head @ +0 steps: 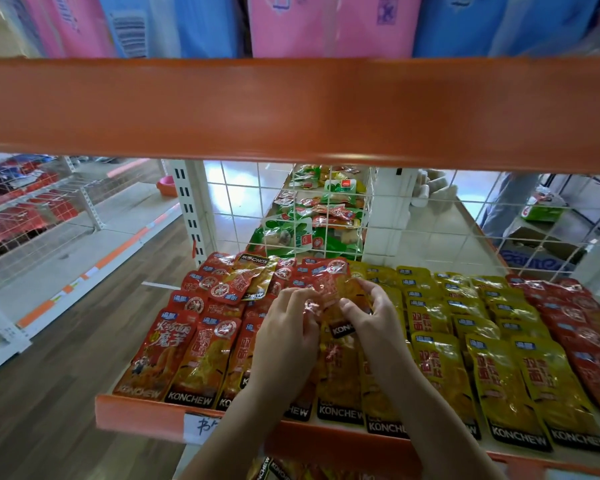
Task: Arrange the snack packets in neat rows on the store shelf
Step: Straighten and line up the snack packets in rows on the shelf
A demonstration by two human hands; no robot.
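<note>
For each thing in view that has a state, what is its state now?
Left hand: grips the held packet.
Right hand: pinches the same packet.
Held red-and-yellow foil snack packet: lifted above the rows.
Yellow foil packets: in overlapping neat rows.
Red foil packets at back left: jumbled.

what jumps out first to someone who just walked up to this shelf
Two bare hands, the left hand and right hand, grip one packet mid-shelf. Around them lie shiny red packets to the left and neater yellow packets to the right. A broad orange shelf edge spans the view above.
</note>
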